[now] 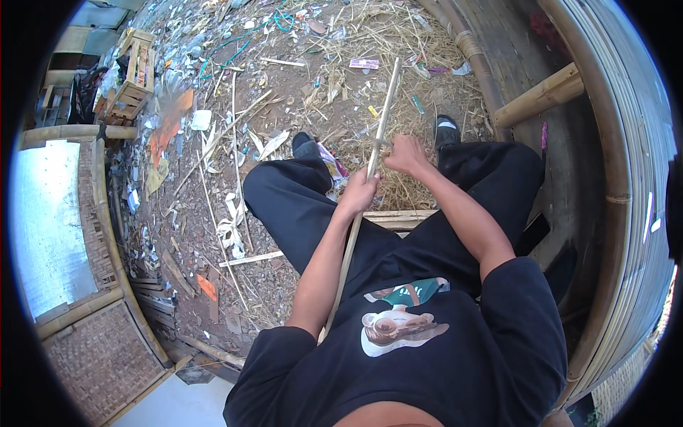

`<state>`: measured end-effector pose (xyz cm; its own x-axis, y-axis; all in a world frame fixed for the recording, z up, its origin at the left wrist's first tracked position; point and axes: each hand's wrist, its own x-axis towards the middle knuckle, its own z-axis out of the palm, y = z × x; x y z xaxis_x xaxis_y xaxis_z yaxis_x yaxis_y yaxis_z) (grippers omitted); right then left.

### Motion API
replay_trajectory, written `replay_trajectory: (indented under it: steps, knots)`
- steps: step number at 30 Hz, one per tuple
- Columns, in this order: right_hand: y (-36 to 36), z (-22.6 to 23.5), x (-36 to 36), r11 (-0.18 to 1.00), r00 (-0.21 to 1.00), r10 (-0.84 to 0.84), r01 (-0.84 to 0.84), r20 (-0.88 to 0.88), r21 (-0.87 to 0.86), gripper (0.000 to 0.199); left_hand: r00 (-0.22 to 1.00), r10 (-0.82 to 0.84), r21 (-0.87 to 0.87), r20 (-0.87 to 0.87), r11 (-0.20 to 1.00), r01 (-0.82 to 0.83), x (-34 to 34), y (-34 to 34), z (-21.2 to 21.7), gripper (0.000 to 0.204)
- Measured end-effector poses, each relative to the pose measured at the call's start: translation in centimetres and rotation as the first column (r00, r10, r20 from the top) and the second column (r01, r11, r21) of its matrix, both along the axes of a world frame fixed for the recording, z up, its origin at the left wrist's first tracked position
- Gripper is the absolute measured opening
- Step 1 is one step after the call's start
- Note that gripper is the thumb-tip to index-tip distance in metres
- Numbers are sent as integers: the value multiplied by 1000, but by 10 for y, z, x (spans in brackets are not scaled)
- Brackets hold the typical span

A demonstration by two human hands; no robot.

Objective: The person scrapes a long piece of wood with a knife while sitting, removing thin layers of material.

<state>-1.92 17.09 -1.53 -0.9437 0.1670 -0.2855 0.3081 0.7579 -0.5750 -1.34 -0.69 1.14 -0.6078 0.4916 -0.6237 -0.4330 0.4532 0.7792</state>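
A long, pale bamboo strip (388, 99) slants from beside my left upper arm, between my knees, to above the littered ground. My left hand (359, 191) is wrapped around its middle. Farther along it, my right hand (407, 154) is closed in a fist on the strip's right side. From that fist a short, greyish blade (383, 143) reaches to the strip, like that of a small knife; the handle is hidden in my fingers. Straw-like shavings (405, 193) lie on the ground below my hands, between my legs.
Bamboo framing (615, 199) rises close on my right. At left stand a woven bamboo panel (107, 363) and, farther off, a wooden crate (135, 75). Thin sticks (235, 142), an orange scrap (171, 128) and other litter cover the ground. A wooden slat (398, 215) lies between my thighs.
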Motion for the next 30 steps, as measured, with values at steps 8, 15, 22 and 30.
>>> replay_trajectory:
  steps: [8,15,22,30]
  knots:
    - [-27,4,9,1000,998,-30,30,61,0,18,842,-217,-367,-495,930,24,3,12,7,25]
    - [-22,-15,2,982,978,-186,187,99,2,18,822,-216,-362,-527,932,13,13,18,5,26]
    - [-22,-10,6,991,984,-135,134,120,14,20,912,-183,-352,-368,935,45,14,17,5,26]
    - [-22,-9,11,993,986,-113,109,120,35,16,873,-205,-359,-443,932,37,18,19,11,27]
